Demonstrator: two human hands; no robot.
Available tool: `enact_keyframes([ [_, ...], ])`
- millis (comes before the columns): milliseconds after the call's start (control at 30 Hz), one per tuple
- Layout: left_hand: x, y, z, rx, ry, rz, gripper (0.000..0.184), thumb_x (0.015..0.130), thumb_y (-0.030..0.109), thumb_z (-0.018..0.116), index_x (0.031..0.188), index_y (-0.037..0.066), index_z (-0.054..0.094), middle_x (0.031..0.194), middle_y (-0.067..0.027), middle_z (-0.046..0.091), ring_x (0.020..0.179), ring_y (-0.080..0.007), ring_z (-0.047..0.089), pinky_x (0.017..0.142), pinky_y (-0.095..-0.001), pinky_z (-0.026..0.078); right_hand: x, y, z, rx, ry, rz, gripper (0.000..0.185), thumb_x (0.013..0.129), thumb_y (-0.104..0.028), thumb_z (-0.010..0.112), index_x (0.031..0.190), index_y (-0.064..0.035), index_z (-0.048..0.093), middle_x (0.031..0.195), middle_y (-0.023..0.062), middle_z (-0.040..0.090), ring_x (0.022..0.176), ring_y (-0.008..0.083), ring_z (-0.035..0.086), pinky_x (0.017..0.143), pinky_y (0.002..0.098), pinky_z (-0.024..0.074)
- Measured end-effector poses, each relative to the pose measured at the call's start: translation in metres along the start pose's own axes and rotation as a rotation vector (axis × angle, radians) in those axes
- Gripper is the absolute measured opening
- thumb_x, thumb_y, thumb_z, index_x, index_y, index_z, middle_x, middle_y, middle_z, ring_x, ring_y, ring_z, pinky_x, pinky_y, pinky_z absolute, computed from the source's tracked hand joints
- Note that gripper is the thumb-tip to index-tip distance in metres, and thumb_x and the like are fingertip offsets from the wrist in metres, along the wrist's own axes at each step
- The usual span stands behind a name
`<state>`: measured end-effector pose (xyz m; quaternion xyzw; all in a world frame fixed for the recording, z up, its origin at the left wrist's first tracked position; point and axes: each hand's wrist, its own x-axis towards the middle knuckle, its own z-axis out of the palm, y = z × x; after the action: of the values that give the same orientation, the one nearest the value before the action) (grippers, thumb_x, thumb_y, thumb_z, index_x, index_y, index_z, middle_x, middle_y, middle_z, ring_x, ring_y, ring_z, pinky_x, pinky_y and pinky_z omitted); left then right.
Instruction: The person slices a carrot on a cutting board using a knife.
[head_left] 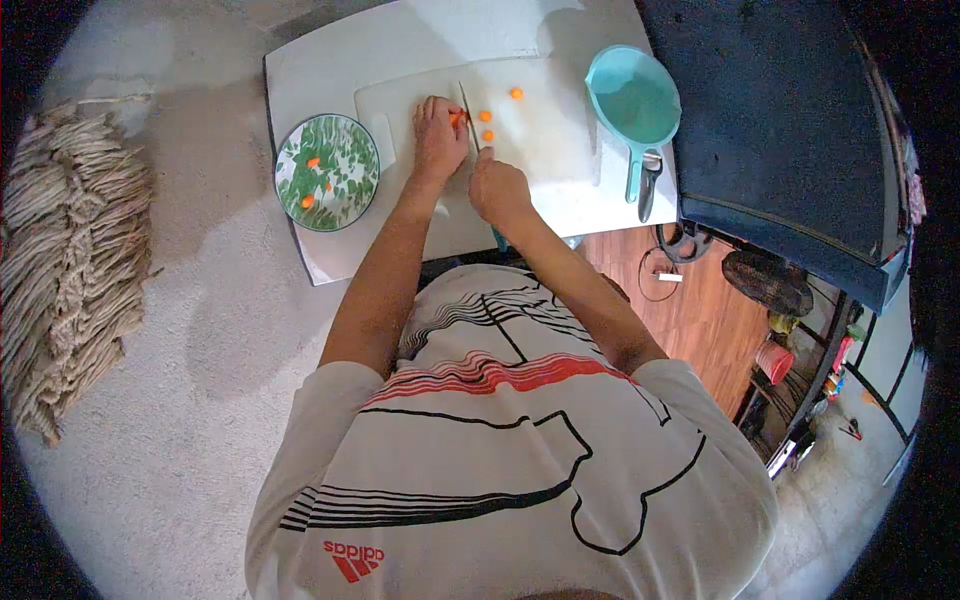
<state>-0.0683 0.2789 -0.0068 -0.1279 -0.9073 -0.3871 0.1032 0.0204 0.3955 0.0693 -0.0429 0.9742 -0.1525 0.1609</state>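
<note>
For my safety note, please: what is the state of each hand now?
Left hand: closed, holding carrot.
Right hand: closed, holding a knife.

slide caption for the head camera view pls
Left hand holds carrot on a cutting board; right hand grips a knife.

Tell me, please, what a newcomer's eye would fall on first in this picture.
Probably the bright orange carrot slices on the white cutting board, beside the knife in the right hand. Next, perhaps, the green-patterned plate at the left of the table and the turquoise strainer at its right.
</note>
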Motion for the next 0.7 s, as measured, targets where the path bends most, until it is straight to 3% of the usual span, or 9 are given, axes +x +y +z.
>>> enact_keyframes([
  [233,0.001,0.01,-0.011,-0.021,-0.018,-0.006,0.018,0.085,0.008,0.066,0.099,0.003,0.055,0.103,-0.0166,0.057,0.103,-0.0381,0.053,0.094,-0.0511,0.04,0.005,0.01,0.023,-0.011,0.06,-0.029,0.035,0.092,-0.012,0.046,0.114,0.0141,0.053,0.077,0.0221,0.071,0.068,0.0344,0.073,0.059,0.0453,0.0586],
  [500,-0.001,0.0,-0.01,-0.093,-0.074,-0.003,0.019,0.086,0.009,0.066,0.101,0.004,0.056,0.105,-0.0163,0.057,0.105,-0.0378,0.053,0.094,-0.0506,0.04,0.0,0.03,0.006,0.207,-0.098,0.109,0.031,0.096,-0.02,0.043,0.109,0.0064,0.051,0.085,0.0294,0.07,0.081,0.044,0.071,0.075,0.0536,0.0568],
  [700,-0.002,-0.001,-0.006,-0.005,-0.059,0.013,0.02,0.084,0.008,0.066,0.101,0.004,0.056,0.106,-0.0158,0.057,0.106,-0.037,0.052,0.095,-0.0504,0.039,-0.003,0.024,-0.008,0.128,-0.028,0.146,0.026,0.095,-0.02,0.046,0.104,0.0041,0.051,0.081,0.0284,0.069,0.077,0.0439,0.071,0.071,0.0538,0.0566],
])
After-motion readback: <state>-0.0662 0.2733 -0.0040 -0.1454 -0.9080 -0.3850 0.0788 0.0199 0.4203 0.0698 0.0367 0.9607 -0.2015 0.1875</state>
